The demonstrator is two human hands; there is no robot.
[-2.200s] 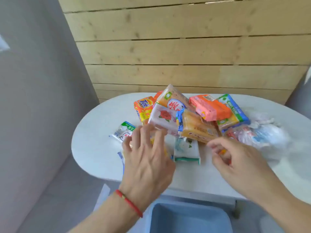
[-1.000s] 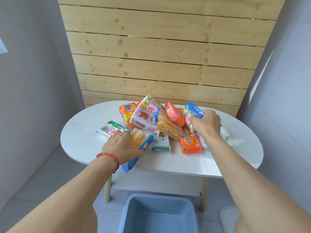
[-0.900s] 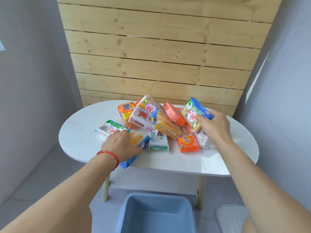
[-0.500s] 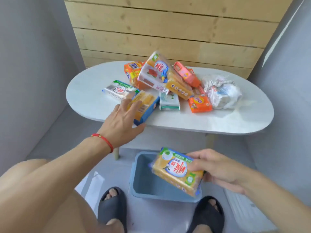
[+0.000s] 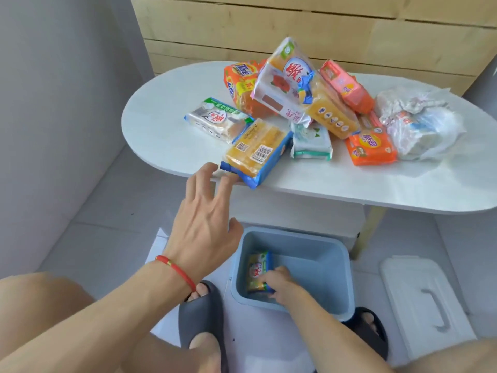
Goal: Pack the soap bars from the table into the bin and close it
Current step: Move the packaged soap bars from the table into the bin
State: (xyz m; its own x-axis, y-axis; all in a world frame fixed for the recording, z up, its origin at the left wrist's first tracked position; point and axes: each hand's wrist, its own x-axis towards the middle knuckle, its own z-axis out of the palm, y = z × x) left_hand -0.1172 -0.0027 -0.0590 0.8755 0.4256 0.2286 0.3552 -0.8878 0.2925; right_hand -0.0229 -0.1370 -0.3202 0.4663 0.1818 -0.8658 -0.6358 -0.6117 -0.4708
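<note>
Several wrapped soap bars lie heaped on the white oval table. A yellow bar in a blue wrapper overhangs the table's near edge. My left hand hovers just below that bar, fingers spread, fingertips touching its wrapper end. The light blue bin stands open on the floor under the table edge. My right hand is down inside the bin, gripping a yellow and green soap bar against the bin's left wall.
The bin's white lid lies flat on the floor to the right. A crumpled clear plastic bag sits at the table's right end. My feet in dark sandals flank the bin. A grey wall is at the left, wood panelling behind.
My right hand carried the yellow and green bar from the table pile down into the bin. My left hand slid the blue-wrapped bar to the table edge and opened.
</note>
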